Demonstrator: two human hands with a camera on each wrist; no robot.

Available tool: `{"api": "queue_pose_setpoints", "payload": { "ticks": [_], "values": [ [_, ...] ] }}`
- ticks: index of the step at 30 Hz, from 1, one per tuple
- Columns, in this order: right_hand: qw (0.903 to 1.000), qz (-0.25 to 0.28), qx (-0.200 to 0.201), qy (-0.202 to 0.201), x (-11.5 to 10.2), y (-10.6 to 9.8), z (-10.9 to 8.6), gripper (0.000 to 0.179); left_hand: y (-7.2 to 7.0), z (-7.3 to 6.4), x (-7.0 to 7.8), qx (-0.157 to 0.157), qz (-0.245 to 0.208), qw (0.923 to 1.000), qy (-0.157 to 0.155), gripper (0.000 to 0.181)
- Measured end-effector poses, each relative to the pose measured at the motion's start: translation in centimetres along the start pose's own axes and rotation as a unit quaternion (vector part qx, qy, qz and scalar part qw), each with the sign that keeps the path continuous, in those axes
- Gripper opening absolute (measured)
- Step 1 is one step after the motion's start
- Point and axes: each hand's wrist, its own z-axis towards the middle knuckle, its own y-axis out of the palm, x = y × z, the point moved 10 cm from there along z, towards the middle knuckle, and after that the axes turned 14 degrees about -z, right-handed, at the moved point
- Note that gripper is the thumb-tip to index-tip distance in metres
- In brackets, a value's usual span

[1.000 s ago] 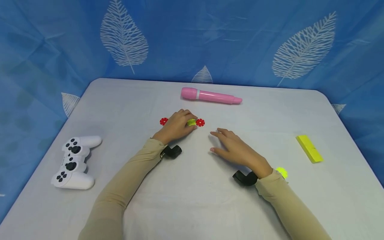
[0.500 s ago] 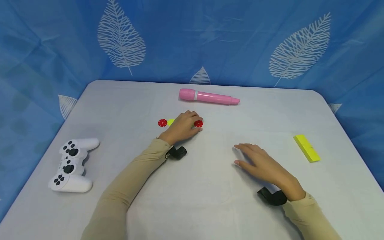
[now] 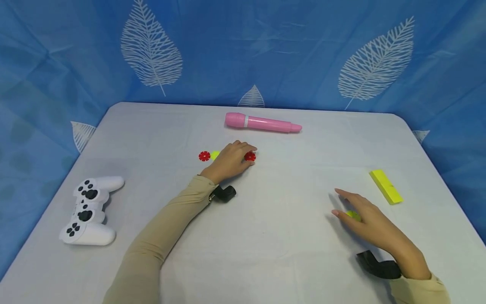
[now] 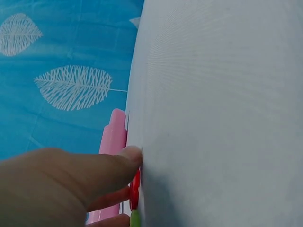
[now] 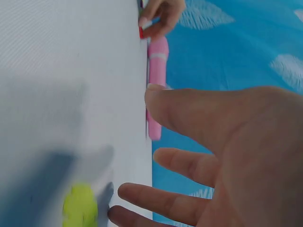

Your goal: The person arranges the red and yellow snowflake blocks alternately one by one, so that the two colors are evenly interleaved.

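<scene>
A row of flat notched plastic discs lies across the table's middle. At its left end show a red disc (image 3: pixel 204 156) and a yellow-green disc (image 3: pixel 214 155); my left hand (image 3: pixel 229 161) covers the middle. Its thumb and fingers hold the right-end red disc (image 3: pixel 250 156) at the edges, with a green edge (image 4: pixel 135 218) beside it in the left wrist view. My right hand (image 3: pixel 373 226), thumb and fingers spread, hovers over a loose yellow-green disc (image 3: pixel 354 215), partly hidden below it. The right wrist view shows that yellow-green disc (image 5: pixel 80 206) below the fingertips, apart from them.
Behind the row lies a pink toy microphone (image 3: pixel 262 123). A white game controller (image 3: pixel 91 211) rests at the left, and a yellow block (image 3: pixel 385 186) at the right beyond my right hand. A blue leaf-print cloth (image 3: pixel 243 50) hangs behind the white table (image 3: pixel 265 253).
My right hand has moved right and nearer, from beside the row to over the loose disc. The left hand shifted right along the row onto the end red disc, then stayed.
</scene>
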Motion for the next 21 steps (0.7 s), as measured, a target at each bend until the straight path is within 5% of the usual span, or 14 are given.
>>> {"api": "queue_pose_setpoints", "payload": {
  "ticks": [8,21],
  "values": [
    [0.9990,-0.004,-0.006,0.045,2.6,0.8,-1.7,0.073,0.1,0.0,0.2,0.004,-0.008,0.9999,0.012,0.032],
    [0.9980,0.001,-0.012,0.063,3.5,1.3,-2.4,0.074,-0.1,-0.1,0.4,0.006,-0.011,0.9994,0.031,0.019]
  ]
}}
